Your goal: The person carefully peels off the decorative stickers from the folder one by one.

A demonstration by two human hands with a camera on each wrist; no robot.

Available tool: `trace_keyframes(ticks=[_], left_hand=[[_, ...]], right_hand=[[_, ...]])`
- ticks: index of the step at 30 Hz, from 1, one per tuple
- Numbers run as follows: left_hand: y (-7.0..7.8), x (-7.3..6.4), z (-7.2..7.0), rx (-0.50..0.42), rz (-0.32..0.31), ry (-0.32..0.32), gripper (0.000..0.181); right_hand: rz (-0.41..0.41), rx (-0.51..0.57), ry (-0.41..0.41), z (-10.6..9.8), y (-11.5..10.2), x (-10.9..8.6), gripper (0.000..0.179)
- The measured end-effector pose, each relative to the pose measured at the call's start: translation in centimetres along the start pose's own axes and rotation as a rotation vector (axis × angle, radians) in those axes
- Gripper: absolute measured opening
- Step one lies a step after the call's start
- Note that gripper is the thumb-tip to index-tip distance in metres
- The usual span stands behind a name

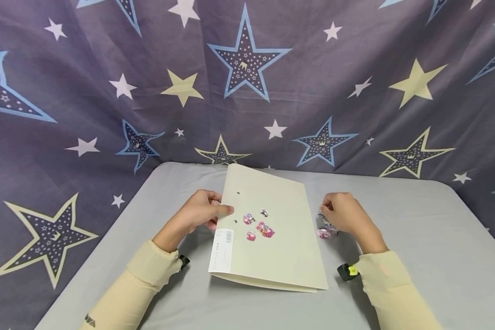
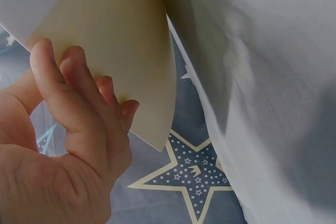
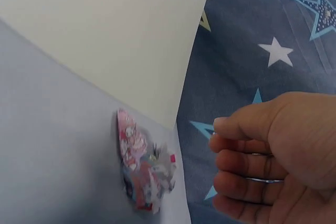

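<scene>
A cream clip folder point(image 1: 288, 256) stands tilted on the bed-like surface, its cover facing up. My left hand point(image 1: 202, 209) holds its left edge, with the thumb on the cover and the fingers behind, as the left wrist view also shows. Several small, shiny cartoon stickers point(image 1: 265, 229) lie on the cover's middle. Beside the folder's right edge is a small pile of more stickers point(image 3: 144, 166), pink and grey. Over that pile is my right hand point(image 1: 341, 211), fingers curled and thumb tip against the index finger. Nothing shows between its fingertips in the right wrist view.
A white label point(image 1: 222, 250) with a barcode is at the folder's lower left. The pale grey sheet point(image 1: 416, 220) spreads under everything. Behind it hangs a dark curtain point(image 1: 231, 119) printed with stars. Black straps point(image 1: 346, 272) circle both wrists over cream sleeves.
</scene>
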State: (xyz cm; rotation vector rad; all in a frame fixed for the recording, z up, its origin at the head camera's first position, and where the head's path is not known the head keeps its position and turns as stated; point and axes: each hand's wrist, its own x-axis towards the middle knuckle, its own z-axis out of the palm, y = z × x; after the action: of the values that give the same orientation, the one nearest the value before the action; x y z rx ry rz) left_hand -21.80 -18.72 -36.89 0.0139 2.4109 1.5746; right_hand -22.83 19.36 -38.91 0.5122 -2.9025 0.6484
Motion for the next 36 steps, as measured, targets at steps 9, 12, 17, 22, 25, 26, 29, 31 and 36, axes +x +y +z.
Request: trace_keyframes(ticks=[9, 12, 17, 22, 25, 26, 29, 31, 36], left_hand=[[-0.1, 0.1, -0.1, 0.007, 0.0, 0.0, 0.035], [-0.2, 0.1, -0.1, 0.003, -0.002, -0.001, 0.034], [-0.3, 0.1, -0.2, -0.001, -0.011, -0.006, 0.035], [-0.3, 0.1, -0.2, -0.017, -0.017, -0.013, 0.035], [-0.3, 0.2, -0.1, -0.017, -0.016, -0.012, 0.035], [-0.3, 0.2, -0.1, -0.014, -0.015, -0.012, 0.035], [-0.3, 0.2, 0.0, -0.011, -0.02, -0.011, 0.035], [-0.3, 0.2, 0.0, -0.012, -0.021, -0.011, 0.035], [-0.3, 0.3, 0.0, -0.011, -0.023, -0.008, 0.035]], right_hand=[[-0.124, -0.012, 0.079, 1.4, -2.7, 0.4, 0.006], [-0.171, -0.01, 0.096, 1.6, -3.5, 0.6, 0.005], [-0.202, -0.007, 0.096, 2.0, -4.3, 1.0, 0.005], [-0.215, 0.005, 0.093, 2.4, -4.9, 1.4, 0.005], [-0.241, 0.009, 0.104, 2.7, -5.2, 1.8, 0.005], [-0.251, 0.008, 0.105, 2.7, -5.3, 1.9, 0.005], [-0.277, -0.002, 0.105, 2.9, -5.7, 2.1, 0.004], [-0.291, -0.013, 0.106, 3.1, -6.1, 2.3, 0.004], [-0.314, -0.021, 0.103, 3.4, -7.0, 2.6, 0.004]])
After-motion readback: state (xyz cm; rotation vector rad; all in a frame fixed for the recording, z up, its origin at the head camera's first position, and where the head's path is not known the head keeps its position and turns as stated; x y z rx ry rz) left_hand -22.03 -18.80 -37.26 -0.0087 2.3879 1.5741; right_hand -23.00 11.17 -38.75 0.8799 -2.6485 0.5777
